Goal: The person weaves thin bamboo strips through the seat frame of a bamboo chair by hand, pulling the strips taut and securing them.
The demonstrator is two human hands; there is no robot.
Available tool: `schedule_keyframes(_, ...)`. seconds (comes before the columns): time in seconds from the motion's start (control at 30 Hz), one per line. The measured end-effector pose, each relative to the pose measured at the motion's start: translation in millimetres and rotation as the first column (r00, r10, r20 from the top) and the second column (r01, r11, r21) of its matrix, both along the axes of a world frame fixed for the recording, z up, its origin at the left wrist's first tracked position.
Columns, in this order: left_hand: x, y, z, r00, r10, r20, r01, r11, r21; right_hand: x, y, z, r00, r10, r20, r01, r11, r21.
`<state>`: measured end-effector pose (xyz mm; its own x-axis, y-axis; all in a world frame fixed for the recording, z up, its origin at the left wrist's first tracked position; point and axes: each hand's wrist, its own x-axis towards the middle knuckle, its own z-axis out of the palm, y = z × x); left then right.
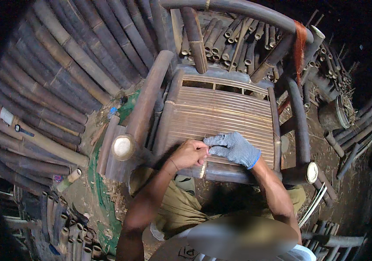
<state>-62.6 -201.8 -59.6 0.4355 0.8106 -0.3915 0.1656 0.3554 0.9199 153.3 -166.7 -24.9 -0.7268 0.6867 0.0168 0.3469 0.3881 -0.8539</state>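
A dark bamboo chair stands in front of me, its seat (220, 111) made of thin slats in a bamboo frame. Over the near edge of this seat my two hands meet, fingertips close together. My left hand (189, 154) is bare, with a thin band at the wrist, and its fingers are pinched closed. A grey knit glove with a blue cuff covers my right hand (234, 149), whose thumb and fingers also close toward the left fingertips. Something small and thin may lie between them, too small to name. The chair's front rail (225, 172) runs just below the hands.
A thick armrest (151, 93) rises at the left, another (298, 122) at the right. Orange cord (300, 50) hangs from the top rail. Bamboo poles (59, 65) lean at the left; cut pieces (233, 43) are piled behind. A bucket (334, 113) stands at the right.
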Motion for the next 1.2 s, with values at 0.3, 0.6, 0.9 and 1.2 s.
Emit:
schedule_keyframes(0.3,19,8,43,0.983,-0.183,0.021,0.176,0.967,0.182,34,-17,4,0.976,-0.208,-0.071,0.215,0.972,0.100)
schedule_keyframes(0.6,26,32,22,0.968,-0.095,-0.233,0.161,0.945,0.284,41,-13,5,0.967,-0.230,-0.112,0.222,0.972,-0.077)
schedule_keyframes(0.9,30,32,22,0.937,-0.217,-0.274,0.293,0.915,0.277,34,-12,-9,0.982,-0.190,0.022,0.155,0.859,0.487)
schedule_keyframes(1.2,26,-22,74,0.988,0.055,-0.145,-0.033,0.988,0.153,36,-56,24,0.886,-0.432,-0.169,0.389,0.494,0.777)
